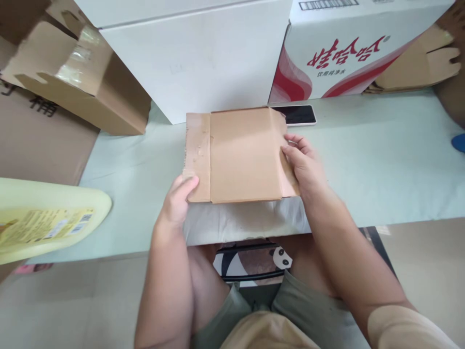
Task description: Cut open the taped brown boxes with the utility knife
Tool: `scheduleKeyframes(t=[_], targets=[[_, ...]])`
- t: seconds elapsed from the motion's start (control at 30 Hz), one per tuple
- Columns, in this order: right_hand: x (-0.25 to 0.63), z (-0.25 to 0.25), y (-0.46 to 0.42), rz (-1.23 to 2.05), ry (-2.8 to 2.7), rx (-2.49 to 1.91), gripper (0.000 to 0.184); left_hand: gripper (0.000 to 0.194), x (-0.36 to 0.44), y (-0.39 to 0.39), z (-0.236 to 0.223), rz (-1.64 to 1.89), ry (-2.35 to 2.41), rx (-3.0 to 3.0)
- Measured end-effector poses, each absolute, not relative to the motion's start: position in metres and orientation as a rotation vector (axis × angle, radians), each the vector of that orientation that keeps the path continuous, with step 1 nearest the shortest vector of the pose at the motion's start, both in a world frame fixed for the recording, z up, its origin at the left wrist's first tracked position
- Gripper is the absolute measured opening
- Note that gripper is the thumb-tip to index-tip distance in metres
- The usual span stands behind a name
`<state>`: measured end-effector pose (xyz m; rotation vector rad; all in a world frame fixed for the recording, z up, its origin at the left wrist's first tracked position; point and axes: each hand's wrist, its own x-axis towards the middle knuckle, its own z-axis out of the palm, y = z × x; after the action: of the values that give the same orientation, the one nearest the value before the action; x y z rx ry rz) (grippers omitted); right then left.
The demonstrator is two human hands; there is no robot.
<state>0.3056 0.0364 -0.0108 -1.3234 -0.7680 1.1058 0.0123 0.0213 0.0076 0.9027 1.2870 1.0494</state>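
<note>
Between my two hands is a flattened brown cardboard box (245,155), its broad middle panel facing up and a narrower flap at each side. My left hand (177,198) grips the lower corner of the left flap, thumb on top and fingers hidden beneath. At the right flap, my right hand (303,162) holds the edge with the thumb and fingers closed round it. The left flap's outer edge looks rough and torn. Partly covered by the cardboard's far right corner, a phone (300,115) lies on the pale green cloth (381,160).
A plain white box (203,63) and a white-and-red printed carton (334,63) stand along the back. Brown cardboard boxes (119,97) are at the left, near a pale yellow bottle (54,218). Folded cardboard (417,68) sits at the back right. A blue object (459,142) shows at the right edge.
</note>
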Motion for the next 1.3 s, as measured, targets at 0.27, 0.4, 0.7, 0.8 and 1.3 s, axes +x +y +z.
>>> scheduleKeyframes(t=[0.27,0.4,0.7,0.8,1.3], targets=[[0.303,-0.006,0.036,1.138,-0.719,-1.289,0.039,0.022,0.015,0.031,0.006,1.23,1.419,0.831],[0.304,-0.005,0.037,1.155,-0.655,-1.269,0.041,0.025,0.017,0.032,0.005,1.22,1.401,0.858],[0.291,-0.013,0.024,1.286,-1.2,-1.122,0.068,0.025,0.014,0.034,0.003,1.258,1.44,0.773],[0.287,-0.015,0.023,1.19,-1.331,-1.193,0.063,0.027,0.013,0.034,0.003,1.278,1.428,0.752],[0.29,-0.014,0.029,0.998,-0.936,-1.267,0.045,0.037,0.0,0.039,0.004,1.301,1.322,0.728]])
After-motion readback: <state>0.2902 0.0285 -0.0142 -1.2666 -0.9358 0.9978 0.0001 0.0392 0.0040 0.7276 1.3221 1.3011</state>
